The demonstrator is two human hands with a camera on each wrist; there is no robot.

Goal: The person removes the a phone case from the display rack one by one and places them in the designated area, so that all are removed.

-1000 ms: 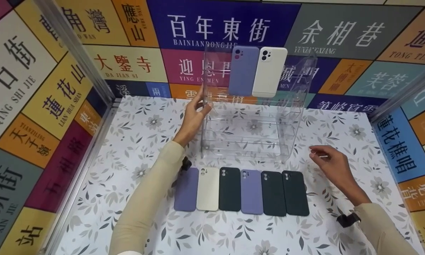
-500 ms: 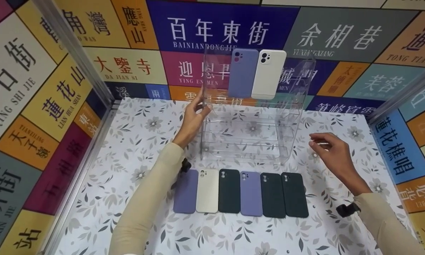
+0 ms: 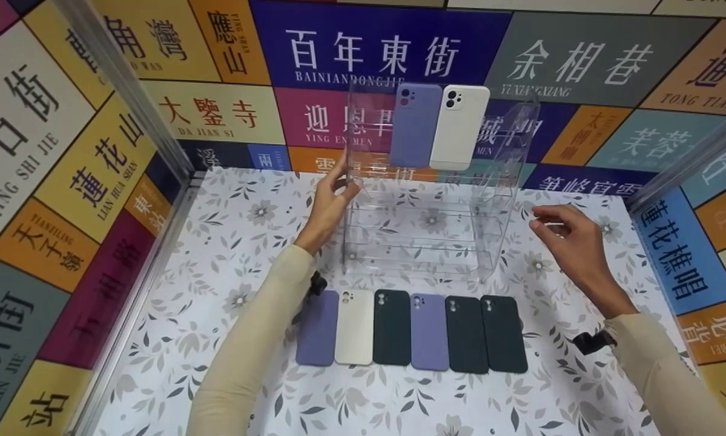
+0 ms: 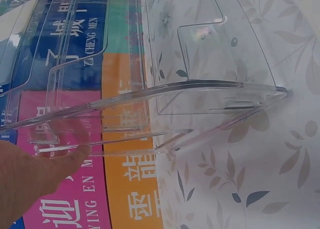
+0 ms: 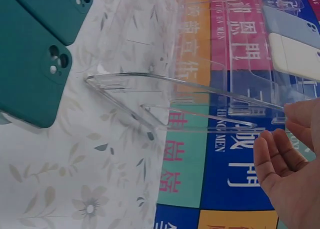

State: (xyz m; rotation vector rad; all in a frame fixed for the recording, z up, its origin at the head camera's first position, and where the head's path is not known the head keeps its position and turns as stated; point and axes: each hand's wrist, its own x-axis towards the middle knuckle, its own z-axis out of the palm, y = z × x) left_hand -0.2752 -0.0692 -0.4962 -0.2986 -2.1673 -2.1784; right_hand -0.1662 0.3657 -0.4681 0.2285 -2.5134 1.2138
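Observation:
A clear tiered display stand (image 3: 420,247) stands on the table. My left hand (image 3: 327,209) grips its left side panel, thumb at the edge; the left wrist view shows the thumb (image 4: 70,164) against the clear panel. On the top tier lean a purple phone case (image 3: 416,133) and a white phone case (image 3: 462,130), side by side. Off the stand's right side, my right hand (image 3: 574,242) hovers with loosely bent fingers and holds nothing. In the right wrist view its fingers (image 5: 272,156) overlap the stand's side edge (image 5: 165,78).
In front of the stand lies a row of phone cases: purple (image 3: 317,333), cream (image 3: 355,333), dark green (image 3: 392,330), lavender (image 3: 429,333), and two more dark green cases (image 3: 505,336) at the right end. Sign-patterned panels (image 3: 381,36) wall in the floral-covered table (image 3: 235,254).
My right hand has risen in the view, moving farther back along the stand's right side. The left hand keeps its grip, and the cases and stand have stayed put.

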